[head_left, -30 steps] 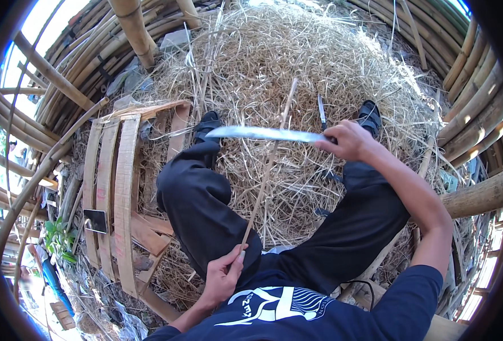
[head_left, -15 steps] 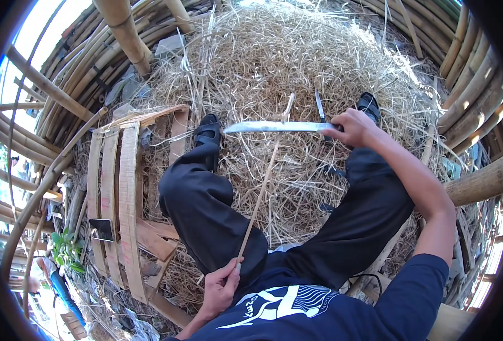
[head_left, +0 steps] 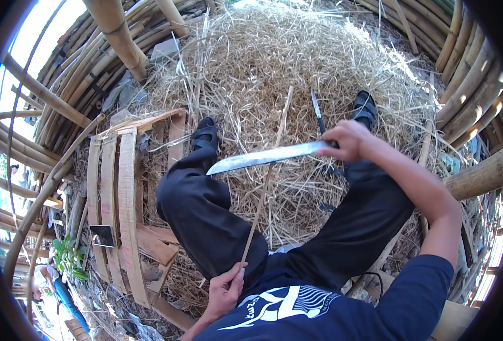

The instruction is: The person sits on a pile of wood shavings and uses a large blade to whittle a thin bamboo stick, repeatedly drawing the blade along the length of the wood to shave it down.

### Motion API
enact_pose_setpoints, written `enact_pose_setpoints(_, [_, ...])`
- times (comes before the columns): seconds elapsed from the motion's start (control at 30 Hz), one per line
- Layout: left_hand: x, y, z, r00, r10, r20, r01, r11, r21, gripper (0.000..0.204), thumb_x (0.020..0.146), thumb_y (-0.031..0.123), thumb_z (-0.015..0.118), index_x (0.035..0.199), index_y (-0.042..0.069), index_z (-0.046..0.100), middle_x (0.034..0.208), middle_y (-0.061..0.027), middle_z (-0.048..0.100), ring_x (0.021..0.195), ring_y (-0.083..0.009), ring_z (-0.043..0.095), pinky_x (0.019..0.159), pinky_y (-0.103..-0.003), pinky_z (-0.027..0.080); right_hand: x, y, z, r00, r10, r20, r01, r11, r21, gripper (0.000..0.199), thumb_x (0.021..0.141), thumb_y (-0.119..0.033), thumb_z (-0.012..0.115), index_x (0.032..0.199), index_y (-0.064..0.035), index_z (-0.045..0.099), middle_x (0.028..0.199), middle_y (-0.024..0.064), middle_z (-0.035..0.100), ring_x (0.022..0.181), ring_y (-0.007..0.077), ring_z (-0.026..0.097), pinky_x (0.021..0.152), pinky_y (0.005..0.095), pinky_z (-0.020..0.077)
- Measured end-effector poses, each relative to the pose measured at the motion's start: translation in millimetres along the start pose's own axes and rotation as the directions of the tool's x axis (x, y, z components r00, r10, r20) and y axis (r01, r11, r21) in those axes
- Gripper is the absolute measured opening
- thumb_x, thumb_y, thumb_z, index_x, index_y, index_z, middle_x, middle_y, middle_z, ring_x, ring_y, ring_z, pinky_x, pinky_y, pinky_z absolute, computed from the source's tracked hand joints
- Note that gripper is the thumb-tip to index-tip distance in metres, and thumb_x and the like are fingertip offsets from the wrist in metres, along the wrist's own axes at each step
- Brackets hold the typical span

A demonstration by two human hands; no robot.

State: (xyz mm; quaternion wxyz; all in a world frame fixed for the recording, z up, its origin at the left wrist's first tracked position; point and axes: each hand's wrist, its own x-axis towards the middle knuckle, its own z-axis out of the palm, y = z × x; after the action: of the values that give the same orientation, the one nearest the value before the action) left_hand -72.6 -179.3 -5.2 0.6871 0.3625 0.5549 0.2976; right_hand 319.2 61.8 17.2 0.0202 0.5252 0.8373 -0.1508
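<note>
My left hand [head_left: 226, 290] is closed round the near end of a thin bamboo strip [head_left: 259, 211], which slants away from me over my left thigh and between my legs. In my right hand [head_left: 348, 140] is the dark handle of a machete [head_left: 268, 157]. Its long blade points left and lies across the strip, partway along it; whether the edge touches the strip I cannot tell. Beyond the right hand, a smaller knife [head_left: 316, 105] with a dark handle rests on the pile of bamboo shavings [head_left: 263, 62].
A wooden slatted pallet [head_left: 129, 210] stands to my left, with a phone [head_left: 103, 236] lying on it. Bamboo poles [head_left: 115, 34] are stacked at the far left and right [head_left: 473, 91]. A person [head_left: 58, 290] is in the lower left background. My sandalled feet flank the shavings.
The machete has come nearer to me along the strip, and its tip has swung down toward my left knee. My left hand is slightly lower, still holding the strip.
</note>
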Motion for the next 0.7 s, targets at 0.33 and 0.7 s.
enact_pose_setpoints(0.33, [-3, -5, 5, 1.0, 0.001, 0.01, -0.001, 1.0, -0.007, 0.028, 0.099, 0.003, 0.047, 0.126, -0.004, 0.053, 0.061, 0.0052, 0.038, 0.049, -0.0017, 0.033, 0.045, -0.019, 0.026, 0, 2, 3, 1.0, 0.025, -0.009, -0.025, 1.0, 0.0, 0.064, 0.088, -0.065, 0.049, 0.075, -0.0056, 0.068, 0.059, 0.0172, 0.06, 0.06, 0.0346, 0.062, 0.056, 0.0424, 0.0503])
enact_pose_setpoints(0.7, [-3, -2, 9, 0.999, -0.014, 0.032, 0.015, 0.999, -0.037, 0.03, 0.098, 0.002, 0.05, 0.127, -0.004, 0.054, 0.067, 0.0051, 0.044, 0.055, -0.0009, 0.038, 0.049, -0.017, 0.03, -2, 32, 1, 0.974, 0.157, -0.166, -0.166, 0.985, -0.045, 0.068, 0.088, -0.067, 0.047, 0.067, -0.0053, 0.066, 0.056, 0.0148, 0.058, 0.051, 0.0288, 0.059, 0.052, 0.0421, 0.048])
